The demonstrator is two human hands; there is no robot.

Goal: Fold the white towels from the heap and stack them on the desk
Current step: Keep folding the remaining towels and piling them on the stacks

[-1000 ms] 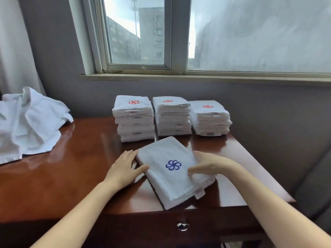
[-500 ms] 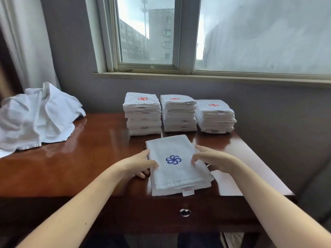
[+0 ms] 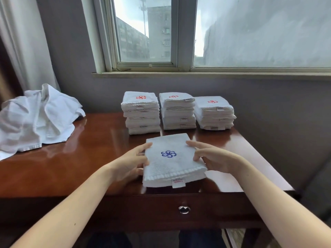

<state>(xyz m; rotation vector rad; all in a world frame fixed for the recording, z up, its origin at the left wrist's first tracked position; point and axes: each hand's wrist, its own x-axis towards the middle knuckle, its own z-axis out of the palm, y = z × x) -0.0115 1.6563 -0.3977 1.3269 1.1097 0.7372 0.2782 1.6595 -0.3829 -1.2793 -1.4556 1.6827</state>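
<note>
Curled fingers [image 3: 146, 146] of left hand [image 3: 130, 163] and right hand [image 3: 216, 158] round the side edges of a folded white terry towel with blue flower emblem [image 3: 172, 169], lower centre, on the glossy brown wooden table [image 3: 89, 158]. Saw three stacks of folded white towels [image 3: 177, 111] behind it, mid-frame. Judged work well along, with this towel to stack and a crumpled white heap [image 3: 35, 119] to fold, far left.

Glossy red-brown wooden desk [image 3: 100, 158], with a round metal knob [image 3: 184, 209] on the drawer in its near face. At the far left of the top, a crumpled heap of white towels [image 3: 35, 119]; along the far edge, close side by side, a left stack [image 3: 141, 113], middle stack [image 3: 178, 111] and right stack [image 3: 214, 113] of folded white towels, each topped with a red emblem. Just near of the stacks, by the front edge, one folded towel [image 3: 172, 158] with a blue emblem up and its label toward the near side.
</note>
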